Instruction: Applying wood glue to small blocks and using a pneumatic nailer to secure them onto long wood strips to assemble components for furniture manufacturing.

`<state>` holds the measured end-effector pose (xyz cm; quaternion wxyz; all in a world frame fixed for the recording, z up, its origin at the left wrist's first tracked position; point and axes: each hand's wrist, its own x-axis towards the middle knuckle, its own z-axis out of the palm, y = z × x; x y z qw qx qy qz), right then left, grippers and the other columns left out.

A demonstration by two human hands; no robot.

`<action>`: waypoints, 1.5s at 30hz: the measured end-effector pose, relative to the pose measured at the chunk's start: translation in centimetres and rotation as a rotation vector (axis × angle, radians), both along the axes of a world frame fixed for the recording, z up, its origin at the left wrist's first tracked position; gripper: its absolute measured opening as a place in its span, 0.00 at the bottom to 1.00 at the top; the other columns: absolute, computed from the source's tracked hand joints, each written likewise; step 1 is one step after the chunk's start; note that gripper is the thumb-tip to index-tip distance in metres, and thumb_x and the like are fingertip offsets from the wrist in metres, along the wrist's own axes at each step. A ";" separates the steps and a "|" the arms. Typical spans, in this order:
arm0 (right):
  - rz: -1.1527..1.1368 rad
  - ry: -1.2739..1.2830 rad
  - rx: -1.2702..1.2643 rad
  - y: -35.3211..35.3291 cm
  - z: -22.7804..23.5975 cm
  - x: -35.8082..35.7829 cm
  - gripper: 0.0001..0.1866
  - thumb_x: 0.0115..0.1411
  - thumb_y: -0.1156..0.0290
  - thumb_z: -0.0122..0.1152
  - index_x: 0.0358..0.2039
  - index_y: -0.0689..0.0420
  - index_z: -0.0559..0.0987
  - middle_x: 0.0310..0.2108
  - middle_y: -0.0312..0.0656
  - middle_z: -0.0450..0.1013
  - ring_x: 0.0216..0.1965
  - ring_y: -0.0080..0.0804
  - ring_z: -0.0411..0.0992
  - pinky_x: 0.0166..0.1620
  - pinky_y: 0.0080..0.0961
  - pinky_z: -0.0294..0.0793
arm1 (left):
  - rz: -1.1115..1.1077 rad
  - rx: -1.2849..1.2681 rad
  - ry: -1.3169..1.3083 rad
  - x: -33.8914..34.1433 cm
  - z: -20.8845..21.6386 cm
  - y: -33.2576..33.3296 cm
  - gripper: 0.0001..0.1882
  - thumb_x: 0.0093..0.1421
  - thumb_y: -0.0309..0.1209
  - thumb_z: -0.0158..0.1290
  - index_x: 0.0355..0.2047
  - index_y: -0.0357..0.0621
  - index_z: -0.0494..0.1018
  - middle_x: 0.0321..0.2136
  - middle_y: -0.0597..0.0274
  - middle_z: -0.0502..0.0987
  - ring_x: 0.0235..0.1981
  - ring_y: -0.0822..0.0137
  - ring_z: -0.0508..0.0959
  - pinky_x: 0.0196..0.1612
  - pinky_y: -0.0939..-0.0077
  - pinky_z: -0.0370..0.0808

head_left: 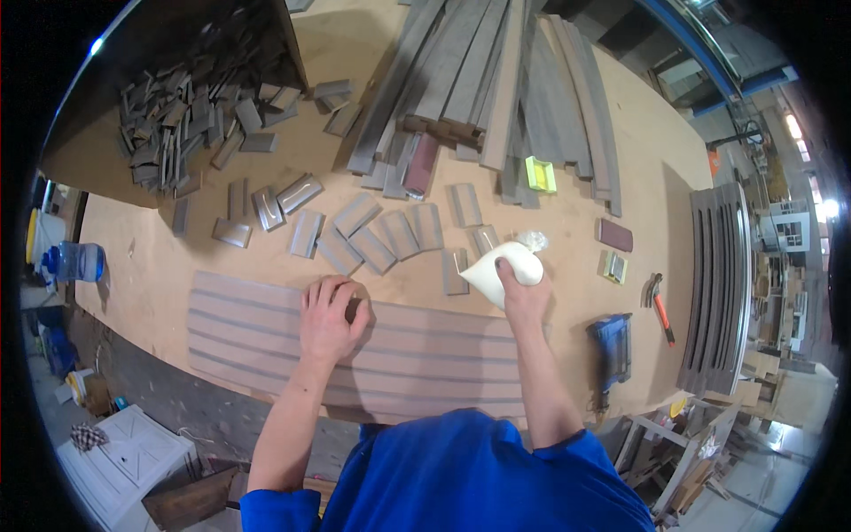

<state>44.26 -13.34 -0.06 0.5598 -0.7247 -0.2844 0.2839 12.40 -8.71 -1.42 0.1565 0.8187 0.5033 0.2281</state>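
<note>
Here, a white teardrop-shaped plastic bag (pixel 486 277) is gripped by the right hand (pixel 526 299), tip leftward toward 1 grey rectangular block (pixel 453 280); the loosely spread left hand (pixel 330 321) is rested on a brown grooved panel (pixel 425 352).

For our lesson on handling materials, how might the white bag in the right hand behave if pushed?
The white bag is probably soft and floppy, since it bulges around the grip of the right hand. It may feel fairly heavy, as it looks plumply filled. A push could force its contents toward the end that narrows to a point.
</note>
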 end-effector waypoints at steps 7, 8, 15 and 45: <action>0.042 -0.016 -0.093 -2.6 0.3 -0.5 0.19 0.58 0.69 0.78 0.46 0.65 0.84 0.40 0.41 0.84 0.41 0.25 0.80 0.48 0.27 0.80 | 0.000 0.008 0.002 0.1 0.0 0.0 0.16 0.57 0.36 0.63 0.45 0.50 0.79 0.48 0.62 0.77 0.54 0.54 0.74 0.60 0.52 0.68; 0.040 -0.017 -0.093 -2.8 0.1 -0.4 0.19 0.58 0.69 0.78 0.46 0.65 0.84 0.40 0.41 0.84 0.41 0.25 0.80 0.48 0.27 0.80 | -0.003 0.009 0.000 0.2 0.0 0.0 0.16 0.57 0.36 0.63 0.45 0.50 0.79 0.48 0.62 0.77 0.54 0.54 0.74 0.60 0.52 0.68; -0.105 0.100 0.008 0.5 1.6 1.4 0.21 0.62 0.67 0.75 0.50 0.67 0.82 0.44 0.42 0.83 0.45 0.27 0.80 0.50 0.28 0.78 | 0.001 -0.001 0.022 -0.2 -0.3 0.0 0.15 0.58 0.37 0.62 0.45 0.50 0.79 0.47 0.63 0.76 0.53 0.54 0.74 0.60 0.52 0.68; -0.222 0.044 0.085 7.5 -1.1 2.6 0.18 0.64 0.68 0.74 0.48 0.67 0.84 0.44 0.42 0.84 0.44 0.27 0.80 0.49 0.29 0.78 | 0.005 -0.010 -0.015 -0.2 -0.1 0.0 0.16 0.56 0.35 0.63 0.45 0.50 0.79 0.47 0.62 0.76 0.53 0.54 0.74 0.60 0.52 0.69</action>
